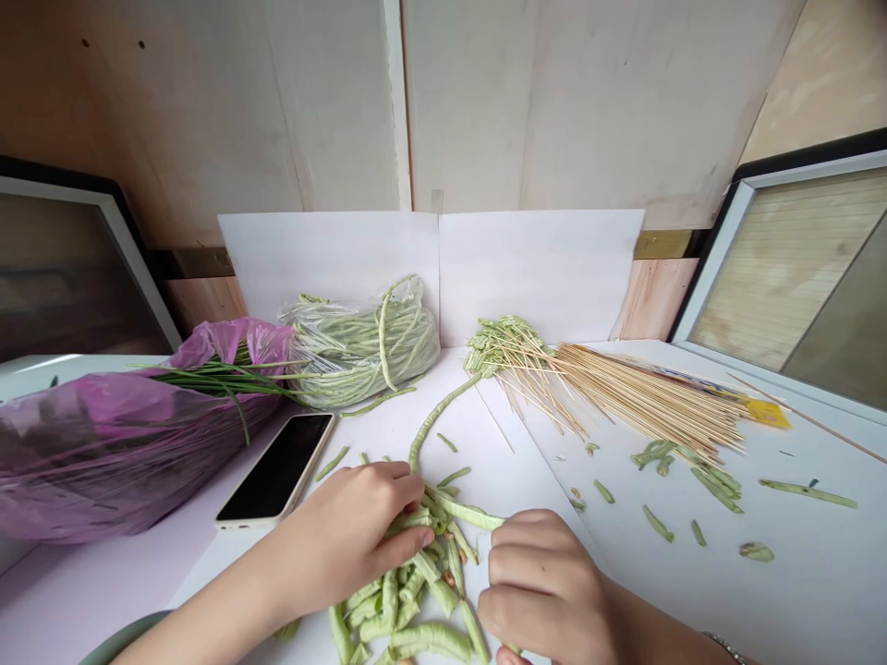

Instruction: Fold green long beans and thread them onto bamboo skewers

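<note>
A long green bean point(425, 427) curves from the skewered beans down to my left hand point(378, 513), whose curled fingers close on it above the pile. Between my hands runs a stretch of green bean point(471, 513), and its right end goes into my closed right hand point(544, 577). Whether it is the same bean is hidden behind my left fingers. Below and between both hands lies a pile of broken bean pieces point(433, 637) with a few brownish seeds. Several short bits point(333, 464) are scattered around my left hand.
Behind stand a clear bag of long beans point(346, 356) and a purple bag of green stalks point(139, 443). A phone point(277, 471) lies left. Wooden skewers point(644, 397), threaded beans point(505, 342) and bean scraps point(755, 551) lie right. White boards point(540, 268) close the back.
</note>
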